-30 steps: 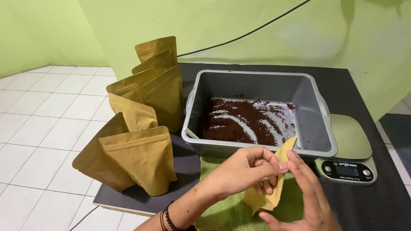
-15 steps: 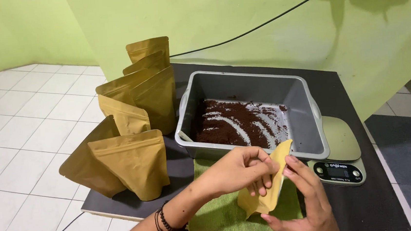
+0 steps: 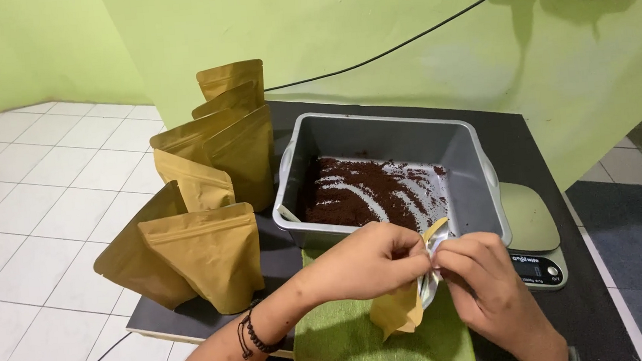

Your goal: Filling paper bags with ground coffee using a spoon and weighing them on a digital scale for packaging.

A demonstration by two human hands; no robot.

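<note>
Black tabletop (image 3: 561, 322), green cloth (image 3: 364, 337): gold pouch (image 3: 401, 310), light and pliable, is held above the cloth, its mouth pinched apart by left hand (image 3: 362, 265) and right hand (image 3: 482, 282); best gripped at rim.

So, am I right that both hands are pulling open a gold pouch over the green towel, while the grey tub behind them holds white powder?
Not quite: the powder in the grey plastic tub is dark brown, not white, as the head view shows. The rest holds: the left hand and right hand are both pulling open the mouth of a gold foil pouch over the green towel.
</note>
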